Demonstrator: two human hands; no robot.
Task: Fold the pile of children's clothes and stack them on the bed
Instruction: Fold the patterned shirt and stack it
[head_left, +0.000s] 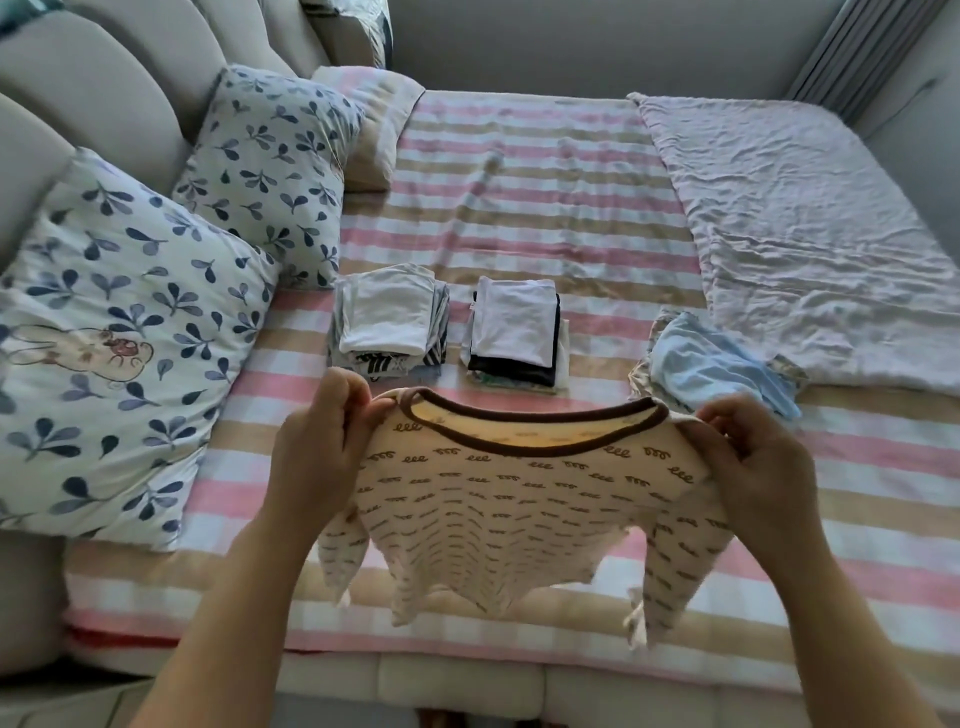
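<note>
While both hands hold it up over the near part of the bed, the cream long-sleeved children's top (519, 499), printed with small brown squiggles and edged with a dark brown neck band, hangs stretched between them. Its width runs side to side from hand to hand, and its length drops from the neckline back toward the person and the near edge of the mattress. The left hand (317, 447) pinches one shoulder between thumb and curled fingers, and the right hand (753, 462) pinches the other shoulder the same way. Neither hand is nearer, as the garment sits evenly between them with the neck opening turned up and away. Both sleeves dangle loose below the hands and the hem looks wavy; whether it touches the pink, beige and white striped sheet (519, 182) I cannot tell. Straight ahead, just beyond the collar, stand two folded stacks: the white-topped stack over striped pieces (387, 325) on the left-hand side and the white-over-black stack (517, 332) beside it. The crumpled light blue garment (717, 364), not yet folded, lies just past the right hand. The likely next step is to lower the top flat onto the bare sheet beneath it, short of the stacks
</note>
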